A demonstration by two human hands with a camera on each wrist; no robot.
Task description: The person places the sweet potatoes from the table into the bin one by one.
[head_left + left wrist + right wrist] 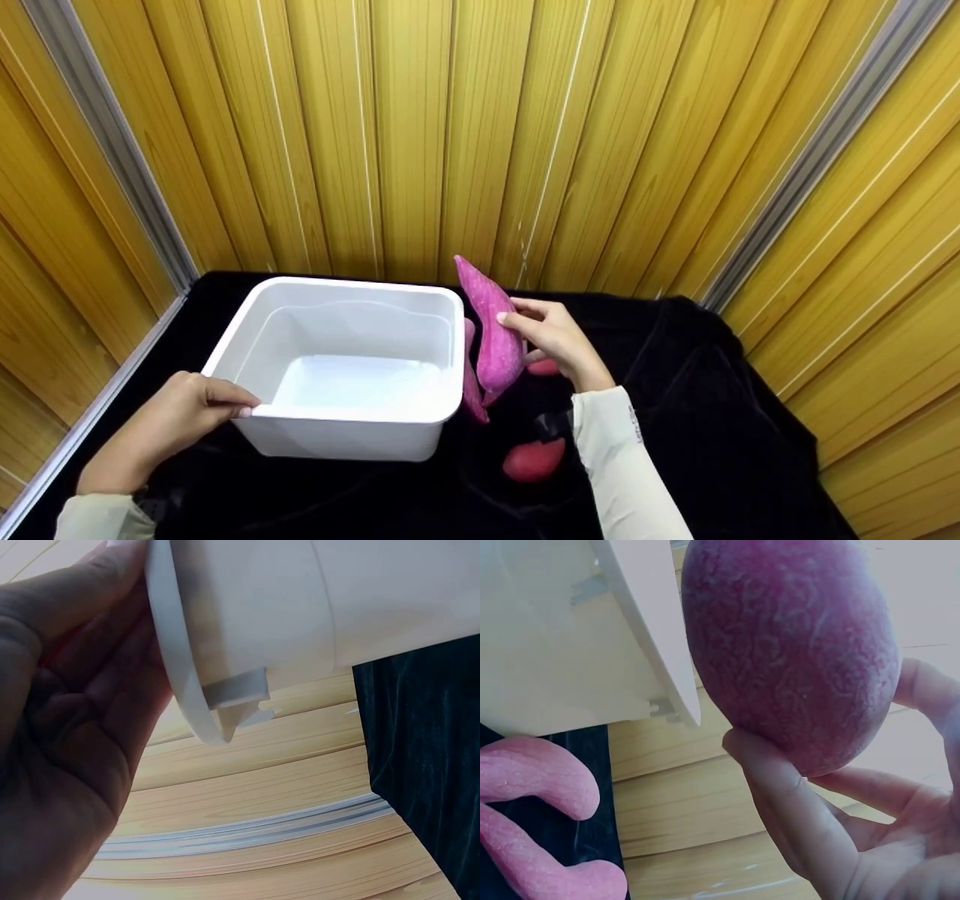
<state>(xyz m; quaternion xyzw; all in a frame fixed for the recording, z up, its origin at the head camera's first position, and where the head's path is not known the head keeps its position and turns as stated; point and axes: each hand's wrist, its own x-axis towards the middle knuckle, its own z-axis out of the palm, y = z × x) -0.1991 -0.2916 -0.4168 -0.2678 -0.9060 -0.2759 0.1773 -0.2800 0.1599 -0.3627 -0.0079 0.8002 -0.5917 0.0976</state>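
My left hand [180,412] pinches the front left rim of a white plastic bin [360,414], thumb on top. The same rim [172,637] shows between thumb and fingers in the left wrist view. In my right hand [561,341] is a large purple sweet potato [499,356], gripped between thumb and fingers just right of the bin. Its narrow tip points up toward the back wall; its wrinkled round end [795,652] fills the top of the right wrist view. The bin's visible floor [352,382] is bare.
Pinkish sweet potatoes [547,772] lie on the black cloth [675,420] beside the bin, partly hidden in the head view. A reddish rounded piece [534,459] lies near my right wrist, another [544,367] behind that hand. Wood-look panels [412,150] wall the back and sides.
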